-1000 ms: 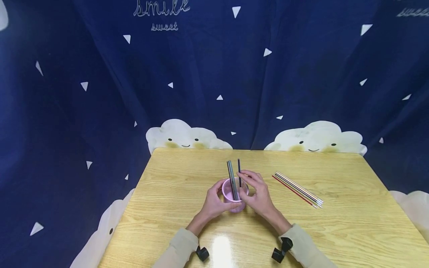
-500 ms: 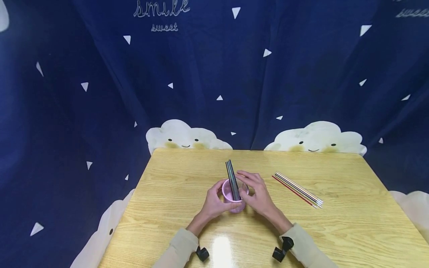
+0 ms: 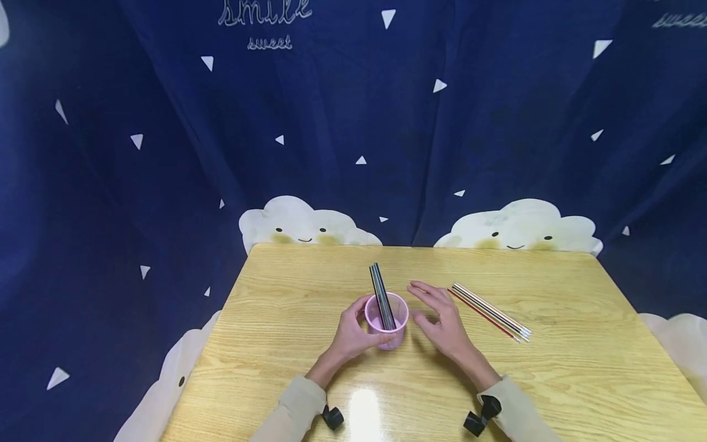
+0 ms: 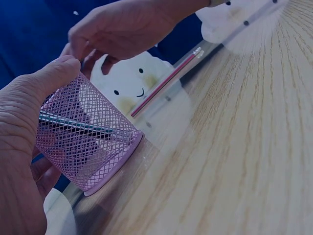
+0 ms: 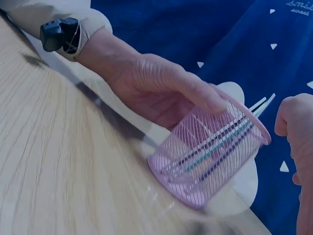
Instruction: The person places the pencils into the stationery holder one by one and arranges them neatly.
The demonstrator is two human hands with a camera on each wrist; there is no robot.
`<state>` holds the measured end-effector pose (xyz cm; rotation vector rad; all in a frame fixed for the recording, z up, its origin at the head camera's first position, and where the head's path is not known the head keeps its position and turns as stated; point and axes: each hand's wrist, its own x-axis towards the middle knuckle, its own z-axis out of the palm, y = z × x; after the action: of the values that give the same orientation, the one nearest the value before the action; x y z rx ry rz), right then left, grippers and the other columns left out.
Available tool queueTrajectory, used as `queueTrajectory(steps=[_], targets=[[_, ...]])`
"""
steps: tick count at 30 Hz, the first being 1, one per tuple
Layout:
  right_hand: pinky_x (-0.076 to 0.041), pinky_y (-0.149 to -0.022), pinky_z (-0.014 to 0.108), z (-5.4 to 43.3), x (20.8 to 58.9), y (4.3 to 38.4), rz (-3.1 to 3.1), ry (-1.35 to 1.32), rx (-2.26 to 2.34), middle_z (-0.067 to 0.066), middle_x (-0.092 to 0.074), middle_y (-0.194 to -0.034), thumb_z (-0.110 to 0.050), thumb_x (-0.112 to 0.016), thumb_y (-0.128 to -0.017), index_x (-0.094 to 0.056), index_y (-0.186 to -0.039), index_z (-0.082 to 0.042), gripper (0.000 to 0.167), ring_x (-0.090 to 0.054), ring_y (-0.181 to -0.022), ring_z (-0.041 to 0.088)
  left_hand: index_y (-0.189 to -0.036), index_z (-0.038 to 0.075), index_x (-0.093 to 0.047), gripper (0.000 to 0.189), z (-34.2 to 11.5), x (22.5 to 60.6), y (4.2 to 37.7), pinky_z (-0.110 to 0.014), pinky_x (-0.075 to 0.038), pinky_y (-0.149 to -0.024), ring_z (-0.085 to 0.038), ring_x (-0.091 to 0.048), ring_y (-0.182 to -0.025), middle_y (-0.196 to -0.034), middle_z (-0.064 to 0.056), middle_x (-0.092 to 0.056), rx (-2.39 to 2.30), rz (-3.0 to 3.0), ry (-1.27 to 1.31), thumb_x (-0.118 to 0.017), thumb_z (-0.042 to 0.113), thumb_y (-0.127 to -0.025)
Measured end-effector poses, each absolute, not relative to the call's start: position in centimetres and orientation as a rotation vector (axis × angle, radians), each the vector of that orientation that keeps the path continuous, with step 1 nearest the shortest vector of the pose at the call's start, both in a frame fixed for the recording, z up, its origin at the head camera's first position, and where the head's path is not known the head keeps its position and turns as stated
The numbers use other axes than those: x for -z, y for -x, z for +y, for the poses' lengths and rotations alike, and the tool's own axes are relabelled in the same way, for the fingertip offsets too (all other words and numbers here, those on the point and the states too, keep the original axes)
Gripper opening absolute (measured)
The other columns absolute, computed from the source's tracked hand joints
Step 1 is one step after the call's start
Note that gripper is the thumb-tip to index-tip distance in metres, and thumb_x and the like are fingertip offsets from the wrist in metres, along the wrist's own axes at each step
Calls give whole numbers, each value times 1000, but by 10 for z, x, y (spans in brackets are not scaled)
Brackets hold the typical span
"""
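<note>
A pink mesh pencil cup [image 3: 400, 309] stands on the table, and my left hand [image 3: 349, 331] grips it from the left with the thumb across the front. Several dark pencils [image 3: 382, 298] lean together inside it, tops tilting to the back left. Through the mesh in the right wrist view, one of the pencils [image 5: 215, 153] looks teal. My right hand [image 3: 446, 325] is apart from the cup, just to its right, with fingers loosely extended and nothing held. The left fingers behind the cup are mostly hidden in the head view.
Several loose pencils [image 3: 488, 311], one of them red, lie side by side on the wooden table [image 3: 563, 380], right of my right hand. A dark blue curtain [image 3: 342, 123] with white clouds and triangles hangs behind the table.
The right hand has let go of a dark pencil, which now leans with the others in the cup. That hand has then moved away to the right. The left hand keeps its hold.
</note>
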<state>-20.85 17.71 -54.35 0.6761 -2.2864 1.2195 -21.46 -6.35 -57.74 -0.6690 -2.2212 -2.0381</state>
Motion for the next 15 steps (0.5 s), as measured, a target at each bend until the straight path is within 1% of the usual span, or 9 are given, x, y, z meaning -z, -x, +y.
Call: queueTrajectory(steps=[2,5,10,13,15], targets=[[-38,-106,41,183,547,208,-2291,-658,-1219,13,-65,-141,-2,-72,-85,-70,-134,-5,49,-56,-121,29,-142,5,-59,86,-64,578,215,-53,-53,-106,-35,-66,-119,-131,-13,-69,2056,-2211,670,-98,8,-66],[-36,-107,41,192,553,207,-2298,-652,-1206,13,-66,-140,-2,-74,-85,-69,-134,-4,49,-57,-121,31,-142,4,-59,86,-64,578,215,-54,-53,-106,-36,-66,-118,-131,-14,-69,2057,-2209,667,-98,8,-65],[-39,-99,39,209,563,204,-2308,-654,-1120,14,-69,-136,-1,-75,-82,-71,-132,-3,50,-58,-116,31,-142,8,-60,85,-65,579,215,-42,-55,-106,-28,-67,-118,-130,-9,-70,1998,-2243,662,-99,11,-66],[-39,-97,44,220,570,201,-2323,-636,-1058,16,-69,-134,-2,-74,-81,-71,-130,-2,49,-58,-116,34,-142,9,-60,85,-65,578,215,-37,-55,-106,-25,-67,-118,-131,-7,-70,1969,-2252,668,-98,13,-66],[-39,-95,48,227,575,199,-2355,-612,-1010,16,-68,-135,-3,-73,-81,-71,-130,-1,49,-58,-117,36,-142,8,-60,85,-65,577,215,-37,-55,-105,-25,-67,-118,-131,-8,-70,1957,-2248,679,-98,13,-66]])
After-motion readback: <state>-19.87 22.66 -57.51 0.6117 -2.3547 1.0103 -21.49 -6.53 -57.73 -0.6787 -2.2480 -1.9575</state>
